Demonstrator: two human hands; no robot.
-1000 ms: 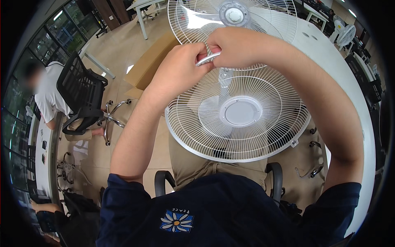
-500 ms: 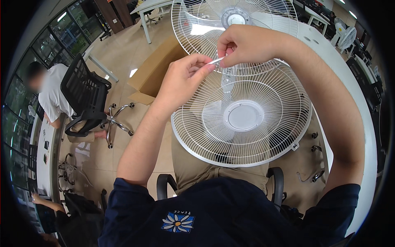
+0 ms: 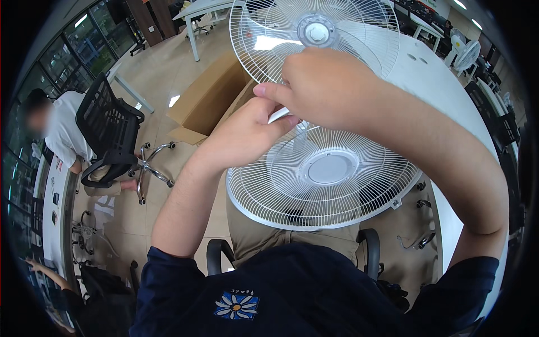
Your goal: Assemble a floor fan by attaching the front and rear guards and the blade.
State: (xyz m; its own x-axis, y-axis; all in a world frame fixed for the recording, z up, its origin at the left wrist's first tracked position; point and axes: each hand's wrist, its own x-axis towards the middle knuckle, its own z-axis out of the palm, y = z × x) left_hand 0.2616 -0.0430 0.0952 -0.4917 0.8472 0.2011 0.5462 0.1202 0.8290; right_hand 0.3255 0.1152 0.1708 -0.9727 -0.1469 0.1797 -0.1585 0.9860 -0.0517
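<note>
My left hand (image 3: 244,132) pinches a narrow white strip (image 3: 278,115) between thumb and fingers; I cannot tell whether it is loose or part of a rim. Bent over it is my right hand (image 3: 328,87), thumb across the left fingers, its other fingers curled and hidden underneath. Just below the hands, a round white fan grille (image 3: 330,167) with a plain centre disc leans over my lap, a small clip (image 3: 396,204) on its rim. Beyond the hands stands a fan head (image 3: 317,33) with clear blades and a wire guard. The hands cover where the two meet.
A white table (image 3: 432,84) curves along the right side. An open cardboard box (image 3: 205,98) stands on the floor to the left of the fan. Farther left, a person in a white shirt (image 3: 70,126) sits by a black mesh chair (image 3: 109,121). Chair armrests (image 3: 368,250) flank my lap.
Both hands have come down and closer together, the right now overlapping the left, its thumb swung out to the left. The white strip sits lower. The view has shifted slightly.
</note>
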